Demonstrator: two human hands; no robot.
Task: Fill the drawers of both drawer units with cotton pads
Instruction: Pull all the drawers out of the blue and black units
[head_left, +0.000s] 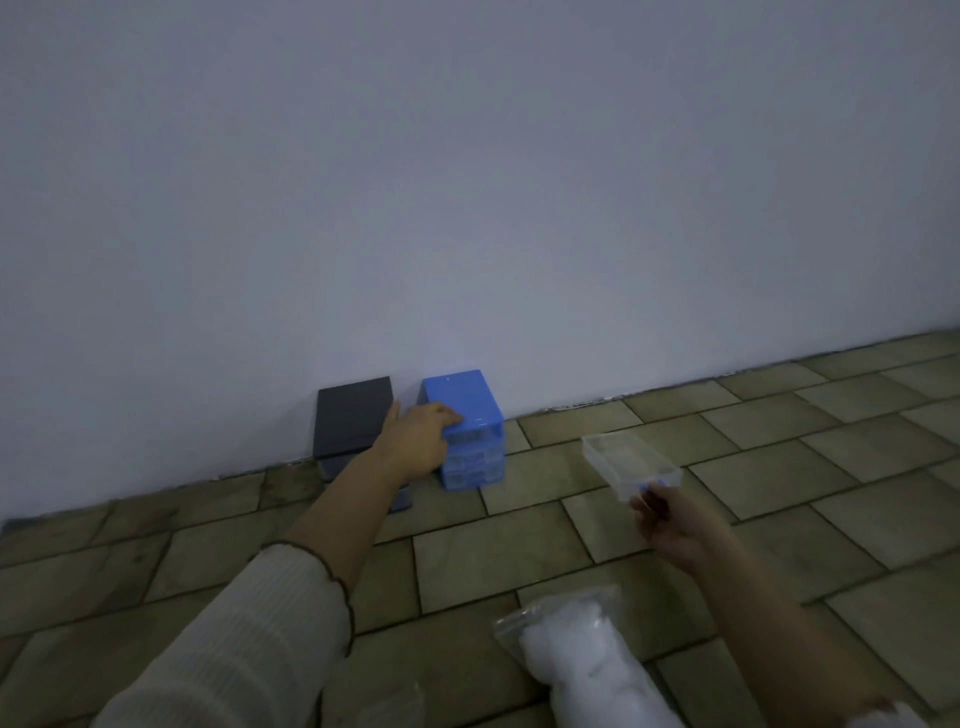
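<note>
A blue drawer unit (467, 410) with clear drawers stands on the floor against the wall. A dark grey drawer unit (350, 418) stands just left of it. My left hand (418, 441) rests on the blue unit's front top edge, fingers laid over the top. My right hand (660, 514) pinches the front of a clear plastic drawer (626, 460), held in the air to the right of the blue unit; it looks empty. A clear bag of white cotton pads (582, 660) lies on the floor near me.
Greenish-brown floor tiles (779, 467) spread to the right and front. A plain white wall (467, 208) runs behind the two units. A dark drawer (402, 500) sticks out at the foot of the grey unit, partly hidden by my left forearm.
</note>
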